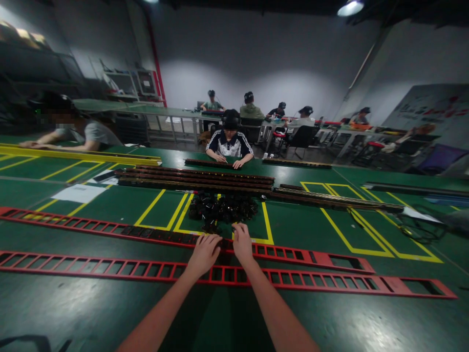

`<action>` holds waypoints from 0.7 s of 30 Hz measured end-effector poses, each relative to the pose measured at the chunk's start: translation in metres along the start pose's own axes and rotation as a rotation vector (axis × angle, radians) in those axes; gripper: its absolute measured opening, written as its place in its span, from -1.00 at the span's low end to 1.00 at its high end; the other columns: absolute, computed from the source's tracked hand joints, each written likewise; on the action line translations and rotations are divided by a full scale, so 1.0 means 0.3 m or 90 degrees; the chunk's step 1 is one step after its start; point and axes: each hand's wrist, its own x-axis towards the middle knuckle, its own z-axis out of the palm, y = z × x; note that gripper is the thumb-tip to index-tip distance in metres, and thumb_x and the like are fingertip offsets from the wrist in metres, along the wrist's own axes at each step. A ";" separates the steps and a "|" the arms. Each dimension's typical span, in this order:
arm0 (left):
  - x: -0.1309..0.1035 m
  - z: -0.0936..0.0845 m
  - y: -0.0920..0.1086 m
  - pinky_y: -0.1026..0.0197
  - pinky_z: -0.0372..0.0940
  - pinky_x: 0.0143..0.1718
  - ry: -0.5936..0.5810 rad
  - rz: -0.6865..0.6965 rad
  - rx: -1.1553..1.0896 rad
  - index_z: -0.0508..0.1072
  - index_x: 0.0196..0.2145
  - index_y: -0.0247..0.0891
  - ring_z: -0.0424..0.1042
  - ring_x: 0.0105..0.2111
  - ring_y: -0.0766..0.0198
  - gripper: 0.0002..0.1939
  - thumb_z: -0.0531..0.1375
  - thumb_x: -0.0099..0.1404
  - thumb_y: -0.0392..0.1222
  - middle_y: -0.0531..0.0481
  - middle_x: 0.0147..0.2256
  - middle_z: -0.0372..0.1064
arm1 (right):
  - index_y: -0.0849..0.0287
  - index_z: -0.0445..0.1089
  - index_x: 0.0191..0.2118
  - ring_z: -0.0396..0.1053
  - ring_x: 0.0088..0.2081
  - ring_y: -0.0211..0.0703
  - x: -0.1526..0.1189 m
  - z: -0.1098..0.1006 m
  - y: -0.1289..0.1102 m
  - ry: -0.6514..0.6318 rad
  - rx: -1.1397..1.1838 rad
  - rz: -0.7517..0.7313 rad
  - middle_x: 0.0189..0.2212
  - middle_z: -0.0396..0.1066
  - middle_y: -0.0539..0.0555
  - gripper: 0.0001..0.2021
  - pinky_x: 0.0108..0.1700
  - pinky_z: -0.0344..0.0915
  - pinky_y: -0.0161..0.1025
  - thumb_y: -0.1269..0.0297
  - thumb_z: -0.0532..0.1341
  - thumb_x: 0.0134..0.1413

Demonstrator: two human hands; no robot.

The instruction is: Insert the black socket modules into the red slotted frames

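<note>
A long red slotted frame (280, 252) lies across the table, with black pieces (146, 233) filling a run of its slots left of my hands. My left hand (205, 253) rests over this frame, fingers bent and close together at the filled slots. Just to the right, my right hand (242, 243) reaches over the same frame with curled fingers. What either hand's fingertips hold, if anything, is hidden or too small to name. Beyond them sits a heap of small shiny black parts (223, 209). A second red slotted frame (311, 280) lies nearer, beneath my forearms.
Stacked dark strips (198, 178) lie behind the heap, with more strips (337, 199) to the right. White paper (78, 193) and a yellow bar (73, 154) are on the left. Opposite, a person (230, 142) handles a dark strip; another person (80, 127) leans in at left.
</note>
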 end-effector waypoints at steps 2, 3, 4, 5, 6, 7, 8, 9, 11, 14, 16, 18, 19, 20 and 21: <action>0.000 0.004 -0.004 -0.10 0.05 0.24 0.000 0.001 0.001 0.36 0.11 -0.12 0.30 0.11 0.13 -0.63 0.06 0.38 -0.28 -0.04 0.07 0.38 | 0.13 0.43 -0.04 0.38 -0.02 -0.14 0.004 -0.011 0.004 0.012 0.053 -0.014 -0.03 0.32 0.14 -0.71 0.04 0.33 -0.21 0.38 0.03 0.23; 0.000 0.006 -0.005 -0.10 0.05 0.25 -0.001 0.003 0.000 0.36 0.11 -0.12 0.30 0.11 0.13 -0.63 0.06 0.38 -0.28 -0.04 0.07 0.38 | 0.13 0.43 -0.06 0.37 -0.01 -0.13 0.005 -0.019 0.007 0.017 0.069 -0.017 -0.06 0.32 0.14 -0.74 0.06 0.33 -0.20 0.38 0.09 0.17; 0.000 0.008 -0.006 -0.10 0.05 0.25 -0.002 0.003 -0.001 0.36 0.12 -0.12 0.30 0.11 0.13 -0.63 0.06 0.38 -0.27 -0.05 0.07 0.38 | 0.13 0.42 -0.08 0.37 -0.01 -0.12 0.003 -0.028 0.009 0.022 0.078 -0.018 -0.07 0.33 0.13 -0.74 0.05 0.34 -0.20 0.38 0.14 0.11; 0.000 0.008 -0.006 -0.10 0.05 0.25 -0.002 0.004 -0.003 0.36 0.12 -0.12 0.30 0.11 0.13 -0.63 0.06 0.38 -0.27 -0.05 0.07 0.38 | 0.13 0.41 -0.09 0.37 -0.03 -0.11 -0.001 -0.037 0.012 0.025 0.082 -0.019 -0.08 0.33 0.12 -0.74 0.04 0.35 -0.20 0.39 0.17 0.07; 0.000 0.007 -0.006 -0.10 0.04 0.25 -0.003 0.004 -0.004 0.36 0.12 -0.12 0.29 0.12 0.13 -0.63 0.06 0.38 -0.27 -0.05 0.07 0.38 | 0.13 0.40 -0.10 0.38 -0.05 -0.11 -0.006 -0.046 0.015 0.024 0.083 -0.022 -0.09 0.34 0.12 -0.74 0.03 0.35 -0.20 0.39 0.18 0.04; 0.000 0.006 -0.004 -0.10 0.04 0.25 -0.002 0.003 -0.005 0.36 0.12 -0.13 0.29 0.12 0.13 -0.63 0.06 0.38 -0.27 -0.05 0.07 0.38 | 0.13 0.40 -0.11 0.38 -0.06 -0.12 -0.014 -0.055 0.018 0.019 0.085 -0.026 -0.11 0.34 0.11 -0.76 0.02 0.35 -0.20 0.39 0.18 0.05; 0.000 0.003 -0.001 -0.10 0.04 0.25 -0.002 0.002 -0.006 0.36 0.12 -0.13 0.29 0.12 0.12 -0.63 0.06 0.39 -0.27 -0.05 0.07 0.38 | 0.13 0.39 -0.13 0.38 -0.08 -0.12 -0.022 -0.063 0.021 0.011 0.088 -0.031 -0.12 0.36 0.11 -0.78 0.01 0.35 -0.20 0.39 0.16 0.07; 0.000 0.000 0.002 -0.10 0.04 0.25 -0.002 0.001 -0.006 0.36 0.12 -0.12 0.29 0.12 0.12 -0.63 0.06 0.39 -0.27 -0.05 0.07 0.38 | 0.12 0.39 -0.13 0.39 -0.08 -0.13 -0.029 -0.069 0.023 0.001 0.094 -0.036 -0.13 0.37 0.11 -0.80 0.01 0.35 -0.20 0.37 0.14 0.11; 0.000 -0.006 0.008 -0.10 0.04 0.24 -0.002 0.000 -0.007 0.36 0.11 -0.12 0.29 0.12 0.12 -0.64 0.06 0.39 -0.26 -0.05 0.07 0.38 | 0.12 0.40 -0.14 0.39 -0.09 -0.12 -0.040 -0.077 0.027 -0.014 0.109 -0.035 -0.15 0.40 0.11 -0.82 0.01 0.34 -0.20 0.33 0.09 0.18; 0.001 -0.009 0.012 -0.09 0.05 0.24 -0.002 -0.003 -0.009 0.36 0.10 -0.11 0.30 0.11 0.12 -0.65 0.06 0.39 -0.27 -0.03 0.07 0.39 | 0.13 0.41 -0.17 0.38 -0.04 -0.09 -0.041 -0.078 0.032 0.004 0.129 -0.025 -0.11 0.41 0.15 -0.81 0.06 0.31 -0.17 0.29 0.06 0.22; 0.001 -0.009 0.011 -0.09 0.05 0.24 -0.003 -0.003 -0.010 0.36 0.10 -0.12 0.30 0.11 0.13 -0.65 0.06 0.39 -0.28 -0.03 0.07 0.39 | 0.15 0.40 -0.21 0.36 0.00 -0.07 -0.036 -0.077 0.035 0.027 0.138 -0.020 -0.08 0.39 0.18 -0.81 0.09 0.28 -0.14 0.28 0.06 0.21; 0.001 -0.009 0.010 -0.09 0.04 0.25 -0.004 -0.003 -0.011 0.36 0.10 -0.12 0.29 0.12 0.13 -0.64 0.06 0.39 -0.29 -0.03 0.07 0.38 | 0.15 0.39 -0.21 0.36 -0.04 -0.06 -0.032 -0.078 0.036 0.033 0.146 -0.012 -0.11 0.39 0.17 -0.84 0.07 0.30 -0.13 0.29 0.08 0.17; 0.001 -0.010 0.009 -0.09 0.03 0.25 -0.004 -0.004 -0.012 0.35 0.11 -0.11 0.29 0.12 0.13 -0.64 0.06 0.39 -0.29 -0.03 0.08 0.38 | 0.15 0.38 -0.21 0.37 -0.07 -0.06 -0.031 -0.079 0.037 0.030 0.149 -0.008 -0.14 0.40 0.16 -0.85 0.04 0.31 -0.12 0.31 0.10 0.14; 0.001 -0.011 0.009 -0.09 0.03 0.26 -0.004 -0.003 -0.012 0.35 0.11 -0.11 0.29 0.12 0.13 -0.64 0.06 0.39 -0.29 -0.03 0.08 0.37 | 0.15 0.38 -0.20 0.37 -0.09 -0.06 -0.031 -0.080 0.037 0.025 0.152 -0.007 -0.16 0.40 0.14 -0.85 0.02 0.32 -0.13 0.32 0.13 0.11; 0.001 -0.012 0.010 -0.09 0.03 0.26 -0.004 -0.003 -0.012 0.35 0.11 -0.12 0.28 0.12 0.13 -0.64 0.06 0.39 -0.28 -0.03 0.08 0.37 | 0.14 0.37 -0.20 0.37 -0.11 -0.06 -0.032 -0.081 0.038 0.020 0.155 -0.009 -0.17 0.40 0.13 -0.84 0.01 0.33 -0.12 0.33 0.15 0.07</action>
